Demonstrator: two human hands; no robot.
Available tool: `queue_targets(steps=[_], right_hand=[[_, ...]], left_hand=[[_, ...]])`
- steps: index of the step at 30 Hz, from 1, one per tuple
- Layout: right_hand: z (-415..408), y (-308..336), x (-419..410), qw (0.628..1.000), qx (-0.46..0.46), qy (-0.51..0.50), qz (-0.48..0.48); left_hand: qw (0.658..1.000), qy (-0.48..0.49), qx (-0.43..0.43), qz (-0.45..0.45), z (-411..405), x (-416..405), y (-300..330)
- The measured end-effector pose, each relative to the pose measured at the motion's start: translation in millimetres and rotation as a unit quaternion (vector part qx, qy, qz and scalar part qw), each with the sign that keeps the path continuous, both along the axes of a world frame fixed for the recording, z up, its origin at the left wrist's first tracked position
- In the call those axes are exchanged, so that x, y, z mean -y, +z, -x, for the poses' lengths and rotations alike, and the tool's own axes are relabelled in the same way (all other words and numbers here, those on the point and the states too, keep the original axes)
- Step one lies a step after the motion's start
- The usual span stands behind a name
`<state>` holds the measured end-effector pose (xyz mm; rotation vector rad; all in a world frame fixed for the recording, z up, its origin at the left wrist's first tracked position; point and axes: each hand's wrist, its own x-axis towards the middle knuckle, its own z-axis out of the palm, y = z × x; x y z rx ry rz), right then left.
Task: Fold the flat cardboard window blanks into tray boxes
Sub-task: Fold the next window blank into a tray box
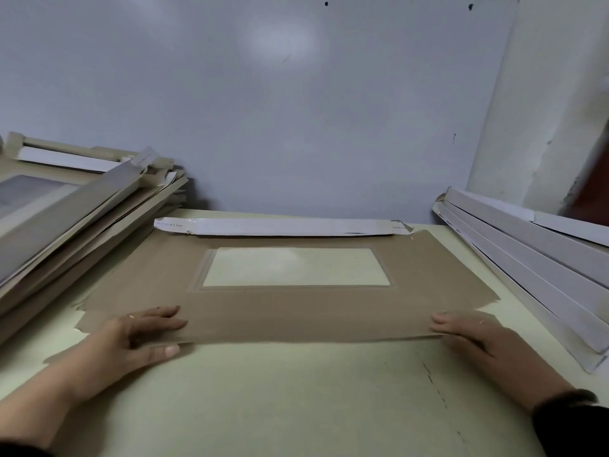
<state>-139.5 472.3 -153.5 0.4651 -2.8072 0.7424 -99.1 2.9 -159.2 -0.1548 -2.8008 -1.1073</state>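
A brown cardboard window blank (pixel 296 305) lies flat on the pale green table (pixel 296 390), brown side up, with a clear rectangular window (pixel 295 267) in its middle. Its far flap (pixel 283 226) is folded over and shows its white side. My left hand (pixel 141 338) pinches the near flap at its left end, fingers on top and thumb under the edge. My right hand (pixel 468 331) holds the near flap at its right end, fingers on top; its thumb is hidden. The near flap is lifted slightly off the table.
A leaning stack of cardboard blanks and folded trays (pixel 75 212) fills the left side of the table. A pile of folded white-sided pieces (pixel 527 268) lies along the right edge. A grey wall (pixel 296 110) stands just behind the table.
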Motion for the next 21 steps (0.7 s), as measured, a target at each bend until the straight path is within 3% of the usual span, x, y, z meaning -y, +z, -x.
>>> queue_targets(steps=[5, 10, 21], right_hand=[[-3.9, 4.1, 7.0, 0.999, -0.028, -0.042, 0.015], [-8.1, 7.8, 14.3, 0.992, -0.084, -0.095, -0.017], [-1.3, 3.8, 18.0, 0.976, -0.059, -0.147, -0.148]], left_hand=[[0.998, 0.033, -0.052, 0.012, 1.9, 1.4, 2.3], [0.975, 0.136, -0.118, 0.133, -0.2, -10.0, 11.3], [0.950, 0.191, -0.098, 0.226, 11.7, -26.1, 13.0]])
